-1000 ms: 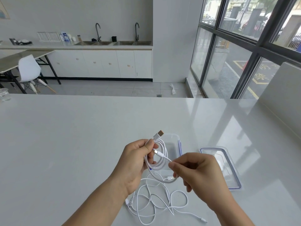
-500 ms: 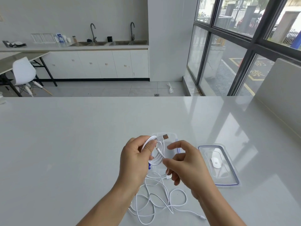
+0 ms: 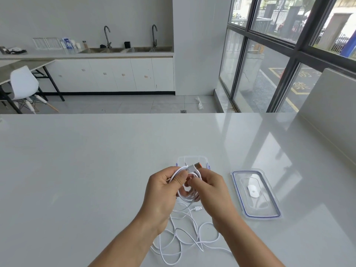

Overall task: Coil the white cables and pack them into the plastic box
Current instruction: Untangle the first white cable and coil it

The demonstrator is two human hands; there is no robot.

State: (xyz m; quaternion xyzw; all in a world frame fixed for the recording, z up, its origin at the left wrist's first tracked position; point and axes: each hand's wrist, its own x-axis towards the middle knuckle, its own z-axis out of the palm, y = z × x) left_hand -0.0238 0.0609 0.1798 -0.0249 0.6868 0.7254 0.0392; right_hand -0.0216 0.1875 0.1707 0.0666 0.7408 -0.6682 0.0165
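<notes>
Coiled cable (image 3: 189,191) held just short of the open plastic box (image 3: 192,159).
The thin, glossy white loops stand upright between the hands. The left hand (image 3: 163,191) curls its fingers around them and the right hand (image 3: 211,187) pinches the opposite side, a flat metal plug (image 3: 194,167) jutting rightward on top. The clear, blue-clipped box lies directly beyond the knuckles. Its lid (image 3: 269,207) rests to the right, and loose cables (image 3: 185,235) tangle nearer on the polished table (image 3: 77,170).

cable (image 3: 189,197) white | plug (image 3: 195,167) orange-tipped | lid (image 3: 255,194) clear, blue-edged

Coiled white cable (image 3: 185,197) near plastic box (image 3: 192,157)
</notes>
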